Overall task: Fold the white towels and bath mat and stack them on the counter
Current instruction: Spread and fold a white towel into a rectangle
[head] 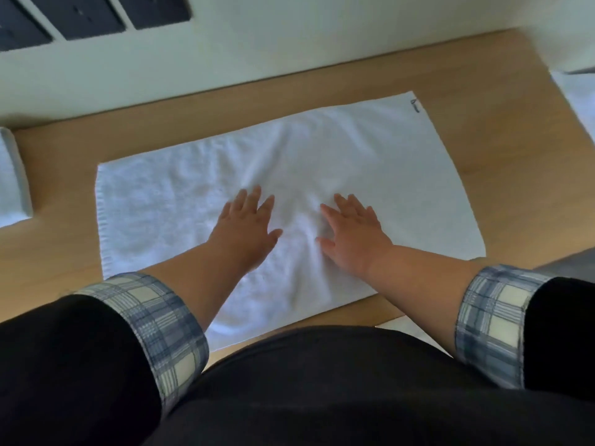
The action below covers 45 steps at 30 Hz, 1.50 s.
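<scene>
A white towel (370,162) lies spread flat across the wooden counter (61,162), with a small dark loop at its far right corner. My left hand (246,225) and my right hand (352,228) both rest palm-down on the towel's middle, fingers straight and spread, a hand's width apart. Soft wrinkles fan out in the cloth between and beyond them. A folded white towel (13,185) sits at the counter's left edge, partly cut off by the frame.
A pale wall (225,49) runs along the counter's far edge, with dark panels at the top left. More white fabric (576,91) shows at the far right edge. My dark top and plaid cuffs fill the bottom of the view.
</scene>
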Available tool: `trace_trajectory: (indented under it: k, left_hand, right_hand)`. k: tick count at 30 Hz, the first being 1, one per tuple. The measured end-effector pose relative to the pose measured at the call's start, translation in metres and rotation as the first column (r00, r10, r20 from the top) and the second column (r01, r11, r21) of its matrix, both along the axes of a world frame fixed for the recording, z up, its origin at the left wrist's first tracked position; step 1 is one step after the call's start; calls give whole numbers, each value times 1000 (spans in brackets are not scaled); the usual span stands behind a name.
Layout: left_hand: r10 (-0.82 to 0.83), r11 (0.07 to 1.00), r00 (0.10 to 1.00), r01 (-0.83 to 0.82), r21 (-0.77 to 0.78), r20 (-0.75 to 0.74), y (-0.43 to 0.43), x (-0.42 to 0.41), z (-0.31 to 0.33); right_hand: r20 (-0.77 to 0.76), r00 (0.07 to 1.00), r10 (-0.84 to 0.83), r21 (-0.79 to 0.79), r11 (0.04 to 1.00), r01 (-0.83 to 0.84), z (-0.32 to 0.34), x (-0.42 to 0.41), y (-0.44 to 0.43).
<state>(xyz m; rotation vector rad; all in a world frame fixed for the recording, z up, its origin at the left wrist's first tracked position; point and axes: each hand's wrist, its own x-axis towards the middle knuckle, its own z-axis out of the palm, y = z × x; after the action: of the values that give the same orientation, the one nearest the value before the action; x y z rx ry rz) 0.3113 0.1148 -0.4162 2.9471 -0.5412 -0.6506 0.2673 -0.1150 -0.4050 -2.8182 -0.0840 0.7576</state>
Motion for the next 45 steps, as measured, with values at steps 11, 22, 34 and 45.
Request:
trace_trajectory:
  k: [11, 22, 34, 45]
  left_hand:
    - [9, 1000, 1000, -9, 2, -28, -192, 21, -4]
    - [26, 998, 999, -23, -62, 40, -292, -29, -25]
    - [-317, 934, 948, 317, -163, 27, -329, -37, -14]
    - [-419, 893, 907, 419, -165, 38, -381, -46, 3]
  right_hand:
    - [68, 998, -3, 49, 999, -1, -1, 24, -166]
    - [175, 923, 344, 56, 932, -358, -23, 159, -171]
    - [270, 907, 324, -22, 944, -331, -33, 173, -223]
    - [206, 804, -558, 441, 786, 432, -13, 150, -272]
